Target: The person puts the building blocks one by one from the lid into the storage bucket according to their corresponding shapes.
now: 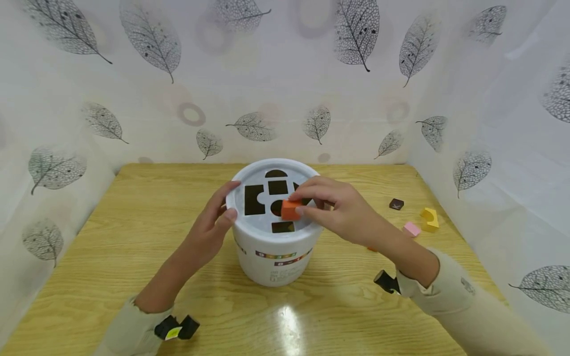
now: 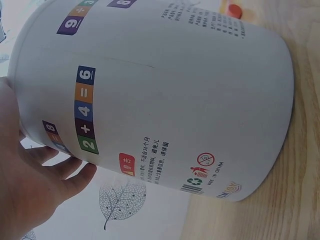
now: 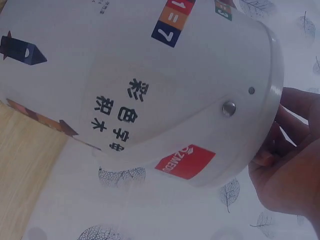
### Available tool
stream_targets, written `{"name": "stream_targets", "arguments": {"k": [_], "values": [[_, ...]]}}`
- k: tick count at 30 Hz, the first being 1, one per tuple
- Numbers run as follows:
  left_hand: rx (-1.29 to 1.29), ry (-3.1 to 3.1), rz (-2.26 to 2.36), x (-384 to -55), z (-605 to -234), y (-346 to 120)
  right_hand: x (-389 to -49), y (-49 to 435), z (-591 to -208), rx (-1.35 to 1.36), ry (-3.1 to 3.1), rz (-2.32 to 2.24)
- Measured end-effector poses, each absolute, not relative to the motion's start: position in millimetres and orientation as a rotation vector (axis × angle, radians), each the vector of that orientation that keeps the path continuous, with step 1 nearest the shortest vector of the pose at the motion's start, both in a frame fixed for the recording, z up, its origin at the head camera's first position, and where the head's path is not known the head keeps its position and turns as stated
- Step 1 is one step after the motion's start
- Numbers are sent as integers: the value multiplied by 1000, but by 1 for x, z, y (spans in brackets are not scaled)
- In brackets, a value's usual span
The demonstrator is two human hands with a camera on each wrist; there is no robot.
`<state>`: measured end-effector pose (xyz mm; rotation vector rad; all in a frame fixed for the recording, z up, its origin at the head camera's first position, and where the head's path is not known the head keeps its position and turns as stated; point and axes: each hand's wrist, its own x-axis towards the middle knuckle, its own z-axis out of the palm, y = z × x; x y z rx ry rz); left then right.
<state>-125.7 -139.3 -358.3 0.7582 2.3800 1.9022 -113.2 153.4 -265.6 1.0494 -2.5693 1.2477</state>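
Observation:
A white bucket (image 1: 267,267) stands on the wooden table, its pale lid (image 1: 240,225) cut with several shaped holes. My left hand (image 1: 208,225) grips the bucket's left rim, thumb on the lid and fingers down the side. In the left wrist view, those fingers lie against the bucket wall (image 2: 165,100), printed with sums. My right hand (image 1: 340,207) pinches an orange block (image 1: 291,210) between thumb and fingers over the lid, beside the round hole and above the front slot. The right wrist view shows that hand (image 3: 295,155) at the bucket's rim, with the block hidden.
On the table's right lie a dark brown block (image 1: 396,203), a pink block (image 1: 411,229) and a yellow block (image 1: 430,220) with a curved notch. An orange piece (image 1: 372,248) peeks out below the right forearm. Leaf-patterned cloth (image 1: 276,89) walls the back and sides.

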Motion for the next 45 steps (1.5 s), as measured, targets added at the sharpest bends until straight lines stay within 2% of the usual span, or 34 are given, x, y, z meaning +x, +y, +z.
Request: {"name": "stream_targets", "arguments": {"k": [29, 37, 45], "values": [[735, 2409, 1864, -126, -359, -138, -104, 142, -277, 1200, -2505, 1118], [729, 2403, 1866, -125, -357, -139, -101, 158, -278, 1037, -2483, 1234], [732, 2400, 1871, -124, -356, -139, -102, 195, -286, 837, -2475, 1267]]}}
